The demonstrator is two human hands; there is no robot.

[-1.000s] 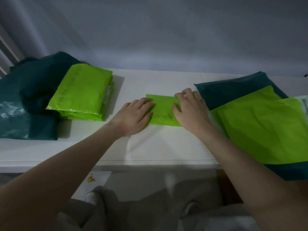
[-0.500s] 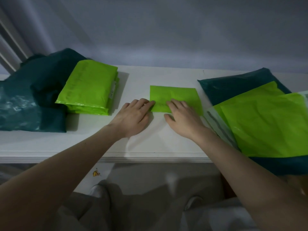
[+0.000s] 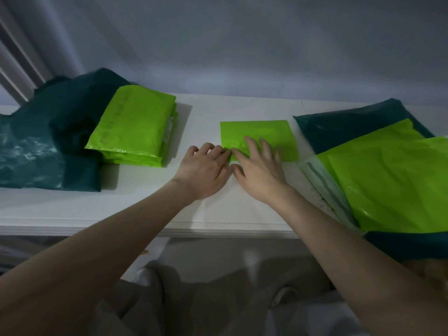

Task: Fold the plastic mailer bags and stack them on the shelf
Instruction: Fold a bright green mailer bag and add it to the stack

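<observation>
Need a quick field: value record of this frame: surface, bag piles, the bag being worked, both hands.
surface: white shelf, wall behind
worked bag: small folded green mailer, flat at centre
left hand: palm down, fingertips at the mailer's near-left corner
right hand: fingers spread, pressing on the mailer's near edge
folded stack: green mailers piled at left, apart from the worked bag
dark teal bags: far left, under and behind the stack
unfolded pile: flat green mailers over teal ones at right
grasp: neither hand grips anything
</observation>
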